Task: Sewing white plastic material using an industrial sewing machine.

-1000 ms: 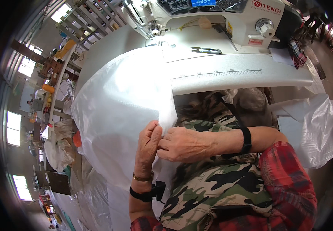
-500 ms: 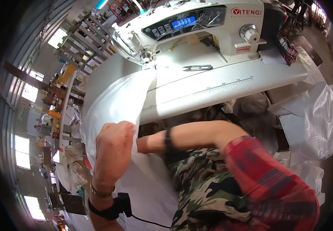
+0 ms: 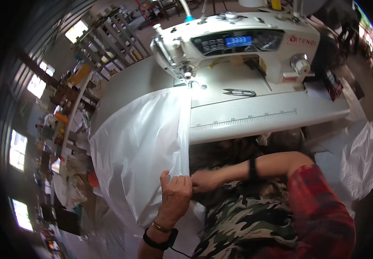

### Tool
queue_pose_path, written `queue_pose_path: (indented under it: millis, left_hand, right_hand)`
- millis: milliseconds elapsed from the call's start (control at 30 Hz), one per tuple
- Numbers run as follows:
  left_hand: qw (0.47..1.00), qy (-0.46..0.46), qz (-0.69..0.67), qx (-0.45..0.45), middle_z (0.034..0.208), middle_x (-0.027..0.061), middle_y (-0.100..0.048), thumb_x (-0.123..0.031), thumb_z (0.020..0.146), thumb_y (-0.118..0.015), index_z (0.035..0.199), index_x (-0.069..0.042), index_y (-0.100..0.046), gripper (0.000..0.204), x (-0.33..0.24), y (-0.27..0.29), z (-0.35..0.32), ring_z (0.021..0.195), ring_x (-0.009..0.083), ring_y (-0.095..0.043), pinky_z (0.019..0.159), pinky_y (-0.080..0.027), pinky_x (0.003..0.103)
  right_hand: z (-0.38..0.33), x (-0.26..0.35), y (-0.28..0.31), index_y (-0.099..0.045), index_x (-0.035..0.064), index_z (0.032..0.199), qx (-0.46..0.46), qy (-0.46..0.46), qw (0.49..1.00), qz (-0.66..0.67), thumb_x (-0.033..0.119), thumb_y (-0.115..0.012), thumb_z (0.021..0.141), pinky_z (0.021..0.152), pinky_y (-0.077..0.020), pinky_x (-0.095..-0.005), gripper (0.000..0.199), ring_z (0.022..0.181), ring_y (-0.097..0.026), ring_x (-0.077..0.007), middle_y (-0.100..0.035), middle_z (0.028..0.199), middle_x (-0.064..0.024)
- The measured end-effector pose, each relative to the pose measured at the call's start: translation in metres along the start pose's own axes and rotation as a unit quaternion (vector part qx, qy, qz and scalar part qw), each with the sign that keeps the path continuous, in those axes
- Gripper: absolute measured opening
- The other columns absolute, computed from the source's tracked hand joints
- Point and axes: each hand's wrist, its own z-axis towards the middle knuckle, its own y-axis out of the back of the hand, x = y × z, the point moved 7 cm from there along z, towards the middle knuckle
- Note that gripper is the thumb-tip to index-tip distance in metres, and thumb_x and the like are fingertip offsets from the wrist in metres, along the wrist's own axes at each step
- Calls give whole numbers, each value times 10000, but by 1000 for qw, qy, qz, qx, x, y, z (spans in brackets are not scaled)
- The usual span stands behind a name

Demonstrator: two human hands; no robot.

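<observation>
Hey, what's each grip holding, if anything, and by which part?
The left grip holds the sheet by its right edge. The right grip is beside it, blurred and partly hidden, so whether it holds anything cannot be told.

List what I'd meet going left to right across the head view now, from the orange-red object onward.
Orange-red object, left hand on the white sheet, right hand, thread snips, sewing machine's round knob, crumpled white plastic.
</observation>
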Motion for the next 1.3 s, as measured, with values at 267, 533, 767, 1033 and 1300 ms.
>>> queue_pose_path:
  millis: [267,533,767,1033,1300]
  left_hand:
    - [997,51,-1,-63,685,58,-519,-12,796,-575,808,-66,-578,56,-6,-8,-6,690,215,-584,1004,-367,520]
    - [992,86,-21,-87,673,57,-516,-5,803,-572,828,-68,-575,68,-4,-1,-10,695,219,-600,984,-358,499]
    - [992,92,-27,-81,676,50,-518,-20,820,-556,838,-75,-561,58,-2,-4,-12,688,210,-600,992,-349,494]
    - [988,115,-67,-80,706,60,-535,-25,824,-573,821,-80,-554,59,0,-3,-14,714,213,-606,928,-386,440]
    - [967,185,-145,-101,768,109,-588,-19,795,-650,1091,-26,-626,297,-2,2,-20,754,285,-622,646,-473,378]
  right_hand:
    - [-41,1,221,-600,27,839,-280,4,912,-300,142,-600,843,737,-517,-470,115,794,-638,-395,-645,870,-186]
    - [-23,-30,256,-629,7,971,-265,-5,899,-349,-9,-578,809,763,-516,-460,171,848,-646,-390,-626,988,-194]
    - [-21,-30,254,-590,21,848,-239,75,898,-361,18,-587,796,683,-516,-437,52,774,-654,-364,-619,895,-183]
    - [-22,-26,255,-494,30,841,-218,108,887,-393,52,-561,804,655,-515,-459,79,757,-652,-360,-598,900,-161]
    - [-18,-27,258,-521,48,891,-197,121,885,-404,19,-562,762,672,-531,-443,138,780,-657,-366,-620,850,-134]
